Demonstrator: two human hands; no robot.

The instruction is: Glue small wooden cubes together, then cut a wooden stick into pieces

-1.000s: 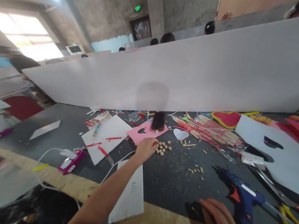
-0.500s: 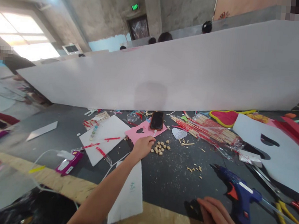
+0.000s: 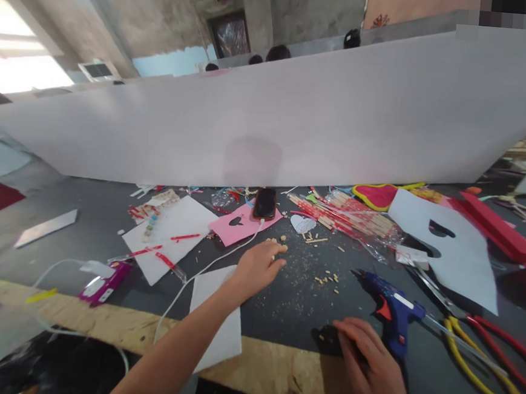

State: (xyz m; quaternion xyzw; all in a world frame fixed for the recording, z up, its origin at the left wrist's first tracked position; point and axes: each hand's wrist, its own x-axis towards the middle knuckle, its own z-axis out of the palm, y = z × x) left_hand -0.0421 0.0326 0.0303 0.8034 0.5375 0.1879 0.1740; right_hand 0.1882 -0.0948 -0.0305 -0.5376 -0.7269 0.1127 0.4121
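My left hand [image 3: 257,266] reaches over a pile of small wooden pieces [image 3: 283,240], its thumb and forefinger apart. It covers most of the pile. Just beyond lies a phone [image 3: 265,204] with a white cable [image 3: 212,262] plugged in, on pink paper [image 3: 224,229]. Close to the table's front edge is my right hand [image 3: 371,360], its fingers bent and pressed together; whatever is between the fingertips is hidden. To its right rests a blue glue gun [image 3: 393,307]. Short stick bits [image 3: 327,279] are scattered between the hands.
Bundled sticks in plastic [image 3: 344,212] and a paper heart [image 3: 303,224] lie behind. Large scissors [image 3: 458,318] and a white cut-out sheet [image 3: 450,248] are on the right. At left are white sheets [image 3: 175,214] and a purple power strip [image 3: 105,285]. A white panel [image 3: 181,136] stands across the back.
My left hand has drawn back from the phone's cable and now covers the wooden pieces, thumb parted from the forefinger. My right hand stays by the glue gun. The view has turned slightly right.
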